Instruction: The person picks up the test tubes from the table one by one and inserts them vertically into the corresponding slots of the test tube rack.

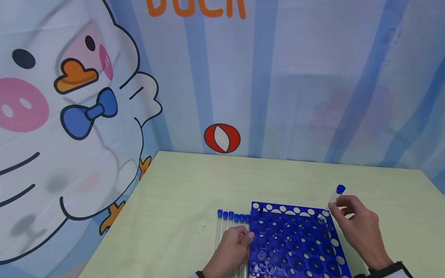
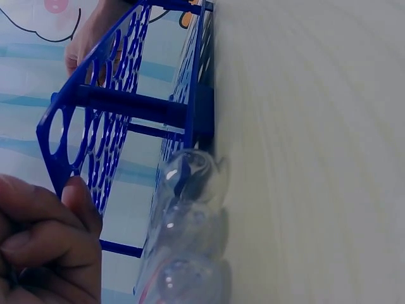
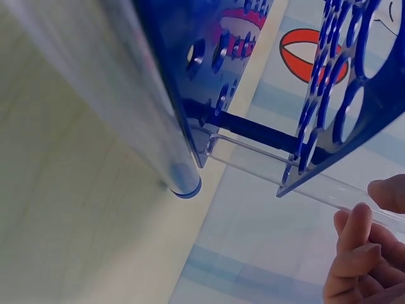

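A blue test tube rack (image 1: pixel 265 233) with rows of round holes stands on the table. Thumb and fingers of my right hand (image 1: pixel 363 227) pinch a clear test tube (image 1: pixel 335 197) with a blue cap, at the rack's far right corner. In the right wrist view that tube (image 3: pixel 253 158) passes through the top plate and reaches the lower plate. My left hand (image 1: pixel 232 245) holds the rack's left edge with curled fingers; in the left wrist view a fingertip touches the top plate (image 2: pixel 63 171). Several blue-capped tubes (image 1: pixel 226 215) lie side by side left of the rack, partly under the left hand.
The pale table (image 1: pixel 174 193) runs back to a cartoon-printed cloth (image 1: pixel 295 96) at the rear and left. Rounded tube ends (image 2: pixel 193 272) lie close to the rack's base. Near the right wrist camera is a blurred clear tube (image 3: pixel 120 95) with a blue end.
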Demonstrator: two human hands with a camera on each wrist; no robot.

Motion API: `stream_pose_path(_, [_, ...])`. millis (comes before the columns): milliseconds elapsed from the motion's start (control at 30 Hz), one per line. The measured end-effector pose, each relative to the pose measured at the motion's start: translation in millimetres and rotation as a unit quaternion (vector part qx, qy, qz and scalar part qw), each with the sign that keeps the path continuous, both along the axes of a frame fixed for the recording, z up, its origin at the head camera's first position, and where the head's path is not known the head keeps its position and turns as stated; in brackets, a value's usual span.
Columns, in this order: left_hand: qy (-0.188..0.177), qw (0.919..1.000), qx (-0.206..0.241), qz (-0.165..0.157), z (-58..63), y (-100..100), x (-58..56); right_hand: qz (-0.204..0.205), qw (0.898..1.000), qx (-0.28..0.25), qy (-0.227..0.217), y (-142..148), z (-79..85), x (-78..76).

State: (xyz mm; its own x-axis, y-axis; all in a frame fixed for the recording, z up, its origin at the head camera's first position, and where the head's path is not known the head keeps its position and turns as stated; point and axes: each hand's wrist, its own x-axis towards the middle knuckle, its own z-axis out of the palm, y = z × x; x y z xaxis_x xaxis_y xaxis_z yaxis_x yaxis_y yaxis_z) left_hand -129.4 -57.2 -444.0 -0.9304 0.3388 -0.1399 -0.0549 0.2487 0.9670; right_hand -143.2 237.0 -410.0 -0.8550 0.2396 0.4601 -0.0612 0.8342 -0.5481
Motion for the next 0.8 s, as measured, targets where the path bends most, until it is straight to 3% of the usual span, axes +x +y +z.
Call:
stream_pose_path(433, [0.009,0.9999,-0.006,-0.003,1.2,-1.1,0.6,-0.001,1.0,0.0,-0.023,1.1,-5.7,-2.1])
stream_pose_path(533, [0.012,0.9999,-0.006,-0.004,1.0,-1.3,1.2,-0.008,0.999,-0.003,-0.044,7.4,-20.1,-7.4])
stream_pose_path(700, [0.014,0.9999,-0.005,-0.004,0.6,-1.4,1.1,-0.024,0.997,0.024,-0.069,34.8,-65.4,-24.8])
stream_pose_path(800, [0.016,0.9999,-0.005,-0.003,0.0,-1.6,0.6,-0.026,0.994,0.012,-0.103,31.0,-53.2,-15.5])
